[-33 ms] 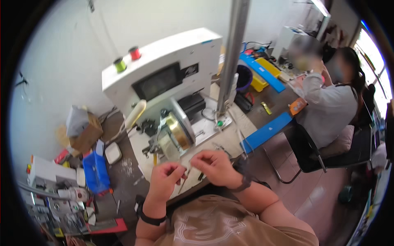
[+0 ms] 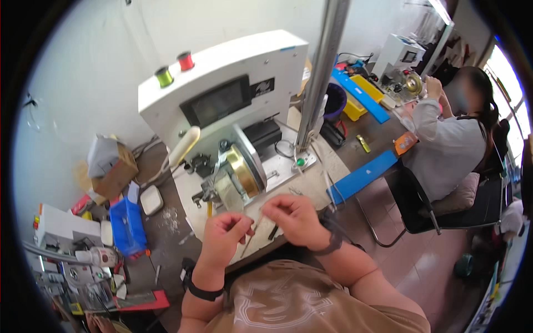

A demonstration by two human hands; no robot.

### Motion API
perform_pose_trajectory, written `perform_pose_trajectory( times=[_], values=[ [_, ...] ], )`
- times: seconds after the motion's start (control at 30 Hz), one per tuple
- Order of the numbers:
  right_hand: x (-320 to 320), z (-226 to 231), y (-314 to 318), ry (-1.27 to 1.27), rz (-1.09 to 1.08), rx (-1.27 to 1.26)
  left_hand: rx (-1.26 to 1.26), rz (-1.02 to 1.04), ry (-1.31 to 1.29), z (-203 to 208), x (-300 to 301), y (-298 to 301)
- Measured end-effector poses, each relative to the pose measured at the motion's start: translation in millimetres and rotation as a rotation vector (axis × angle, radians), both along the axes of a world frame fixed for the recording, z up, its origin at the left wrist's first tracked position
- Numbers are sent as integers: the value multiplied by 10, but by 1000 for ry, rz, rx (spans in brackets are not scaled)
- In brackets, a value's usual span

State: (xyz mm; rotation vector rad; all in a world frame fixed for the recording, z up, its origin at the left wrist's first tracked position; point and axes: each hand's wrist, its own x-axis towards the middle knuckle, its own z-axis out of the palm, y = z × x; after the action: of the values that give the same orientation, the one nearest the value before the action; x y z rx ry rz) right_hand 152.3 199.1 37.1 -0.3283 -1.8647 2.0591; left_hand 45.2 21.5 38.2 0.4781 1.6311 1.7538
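My left hand [image 2: 224, 237] and my right hand [image 2: 295, 221] face each other in front of the machine, a small gap between them. Thumb and forefinger of each are pressed together. Whatever sits in the fingertips is too small and thin to make out. A thin rod [image 2: 246, 247] slants below the left fingertips; whether it is held or lies on the pale mat [image 2: 327, 166] cannot be told. Just beyond the hands stands a white machine [image 2: 222, 61] with a dark screen [image 2: 216, 101] and a brass-coloured wheel [image 2: 242, 172]. A black strap circles each wrist.
Green [image 2: 164, 77] and red [image 2: 185, 61] spools top the machine. A metal post [image 2: 322, 72] rises right of it. To the left are a blue bin [image 2: 127, 226] and cardboard box [image 2: 115, 175]. A blue strip [image 2: 363, 176] lies right; beyond, a co-worker [image 2: 449, 139] sits.
The whole view has shifted slightly. Both my hands stay pinched close together, the right a little higher in the picture. The co-worker's raised hands show more clearly.
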Motion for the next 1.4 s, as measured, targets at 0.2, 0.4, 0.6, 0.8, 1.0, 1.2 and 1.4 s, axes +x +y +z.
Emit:
perform_pose_trajectory(
  times=[0.2,0.4,0.6,0.8,1.0,1.2,1.4],
  values=[
    [-531,28,824,12,-345,-22,145,225,-196,-158,-125,118],
    [-924,-115,1012,-94,-116,-88,326,324,-416,-380,-135,227],
    [-1144,-89,932,-216,220,-98,284,508,-444,-493,-136,581],
    [-1249,-154,944,-312,303,-45,361,564,-317,-505,-198,675],
    [-1260,-109,692,-263,353,-75,402,616,-285,-474,-174,712],
    [-1269,-101,667,-274,329,-69,465,593,-318,-556,-203,681],
    [-1264,-107,700,-277,327,-8,471,591,-330,-550,-192,734]
  ],
)
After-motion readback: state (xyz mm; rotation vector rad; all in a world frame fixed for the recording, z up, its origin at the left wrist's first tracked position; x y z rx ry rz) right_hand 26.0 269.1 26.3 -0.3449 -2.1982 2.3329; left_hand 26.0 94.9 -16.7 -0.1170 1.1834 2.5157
